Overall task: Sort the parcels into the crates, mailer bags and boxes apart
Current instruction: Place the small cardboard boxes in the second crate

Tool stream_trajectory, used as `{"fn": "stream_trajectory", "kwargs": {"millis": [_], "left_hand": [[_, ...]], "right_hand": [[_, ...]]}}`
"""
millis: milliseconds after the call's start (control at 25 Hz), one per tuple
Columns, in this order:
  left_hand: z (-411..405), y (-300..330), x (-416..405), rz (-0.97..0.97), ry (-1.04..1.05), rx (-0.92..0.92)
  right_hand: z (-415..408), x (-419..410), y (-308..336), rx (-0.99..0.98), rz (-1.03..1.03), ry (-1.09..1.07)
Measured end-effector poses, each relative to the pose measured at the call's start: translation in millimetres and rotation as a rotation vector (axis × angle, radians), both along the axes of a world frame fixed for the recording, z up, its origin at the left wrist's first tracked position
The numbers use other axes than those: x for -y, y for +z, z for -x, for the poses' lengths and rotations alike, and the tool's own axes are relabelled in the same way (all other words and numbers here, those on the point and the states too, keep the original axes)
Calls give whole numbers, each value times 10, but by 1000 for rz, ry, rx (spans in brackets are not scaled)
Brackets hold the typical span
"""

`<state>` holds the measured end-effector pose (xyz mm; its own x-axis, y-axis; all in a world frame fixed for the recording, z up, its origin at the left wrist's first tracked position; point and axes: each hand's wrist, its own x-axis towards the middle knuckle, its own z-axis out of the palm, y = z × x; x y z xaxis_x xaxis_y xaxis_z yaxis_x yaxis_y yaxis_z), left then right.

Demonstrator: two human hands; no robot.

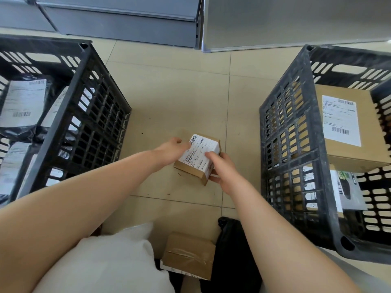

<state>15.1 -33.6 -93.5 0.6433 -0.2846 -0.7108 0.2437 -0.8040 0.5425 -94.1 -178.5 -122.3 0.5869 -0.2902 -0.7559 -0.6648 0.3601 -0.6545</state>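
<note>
A small cardboard box (197,157) with a white shipping label on top sits between the two crates, low over the tiled floor. My right hand (222,168) grips its near right corner, thumb on the label. My left hand (172,148) touches its left side with the fingers against the label's edge. The black crate on the left (99,106) holds several black mailer bags (23,102) with white labels. The black crate on the right (296,144) holds a large cardboard box (347,127) and other labelled boxes beneath it.
Near my body lie a white mailer bag (118,261), a taped cardboard box (188,254) and a black mailer bag (232,246). Grey metal shelving (127,20) and a grey panel (296,20) stand at the back.
</note>
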Motion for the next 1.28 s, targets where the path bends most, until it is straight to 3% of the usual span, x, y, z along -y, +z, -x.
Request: {"fn": "stream_trajectory", "kwargs": {"millis": [160, 320, 520, 760, 1000, 1280], "left_hand": [[-210, 320, 132, 27, 77, 70], [-162, 659, 428, 67, 23, 81], [-67, 1090, 1000, 236, 132, 55], [186, 1354, 1413, 419, 341, -154], [410, 1172, 1546, 317, 87, -56], [621, 923, 1543, 171, -126, 21]], "right_hand": [[-164, 366, 447, -8, 45, 197], [-285, 776, 1020, 24, 52, 364], [-230, 1355, 1656, 65, 122, 409], [295, 2066, 1978, 189, 84, 255], [872, 2564, 2181, 163, 104, 183], [1519, 2802, 1885, 114, 51, -150]]}}
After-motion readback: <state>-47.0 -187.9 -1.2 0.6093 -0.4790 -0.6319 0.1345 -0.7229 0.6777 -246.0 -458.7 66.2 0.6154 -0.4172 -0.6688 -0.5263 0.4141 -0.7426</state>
